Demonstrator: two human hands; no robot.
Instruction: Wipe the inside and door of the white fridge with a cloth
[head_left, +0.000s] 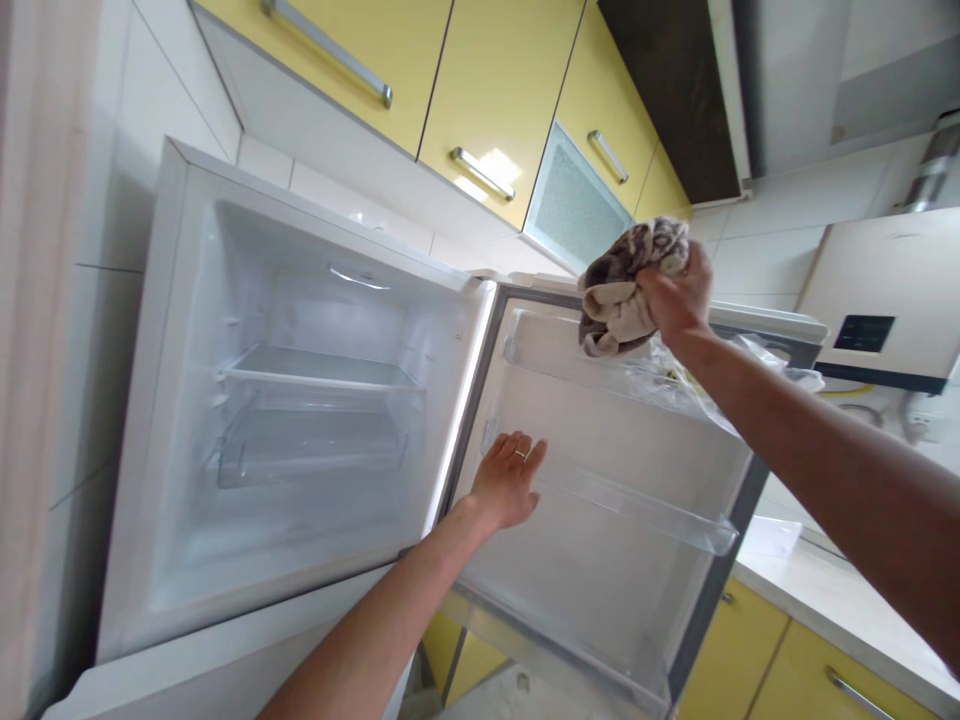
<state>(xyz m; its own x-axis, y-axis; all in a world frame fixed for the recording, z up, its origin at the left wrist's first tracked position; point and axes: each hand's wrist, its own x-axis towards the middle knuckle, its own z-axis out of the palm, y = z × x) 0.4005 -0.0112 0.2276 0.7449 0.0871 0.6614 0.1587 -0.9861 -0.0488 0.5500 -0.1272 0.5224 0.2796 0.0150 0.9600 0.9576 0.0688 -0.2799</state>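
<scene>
A white fridge compartment (pixel 300 400) stands open in front of me, with a glass shelf and a clear drawer inside. Its door (pixel 600 450) swings out to the right and carries clear plastic door racks. My left hand (pixel 508 478) lies flat and open against the inner face of the door, fingers spread, a ring on one finger. My right hand (pixel 677 295) is closed around a bunched brown and beige cloth (pixel 626 283), held at the top rack of the door. Crumpled clear plastic (pixel 675 375) lies in that top rack under my right forearm.
Yellow wall cupboards (pixel 495 100) with metal handles hang above the fridge. A white water heater (pixel 885 300) is on the wall at right. A pale counter (pixel 810 590) over yellow base cupboards runs along the lower right. White tiles cover the wall at left.
</scene>
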